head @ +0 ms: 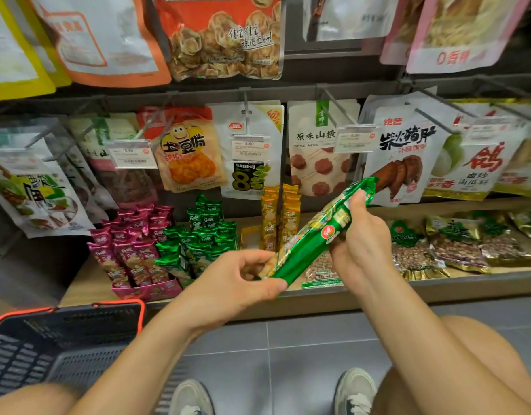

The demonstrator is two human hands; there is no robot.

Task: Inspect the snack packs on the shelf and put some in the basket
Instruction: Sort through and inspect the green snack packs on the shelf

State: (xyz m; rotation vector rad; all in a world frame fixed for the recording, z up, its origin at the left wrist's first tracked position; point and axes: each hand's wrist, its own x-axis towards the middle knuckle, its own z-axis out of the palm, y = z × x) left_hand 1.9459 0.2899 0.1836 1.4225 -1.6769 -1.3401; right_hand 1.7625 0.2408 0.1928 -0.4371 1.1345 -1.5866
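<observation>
A long green snack pack (315, 235) slants up to the right in front of the low wooden shelf (78, 289). My left hand (240, 283) pinches its lower end. My right hand (363, 238) grips its upper half, thumb on top. Behind them stand boxes of small green packs (204, 238), magenta packs (132, 253) and yellow packs (277, 217). A dark basket with an orange rim (64, 339) sits on the floor at the lower left; what shows of its inside holds nothing.
Bags of peanuts (455, 244) lie on the shelf at right. Larger snack pouches (189, 154) hang from hooks above, with price tags. My knees and shoes (354, 390) are over the grey tiled floor (288, 354) below.
</observation>
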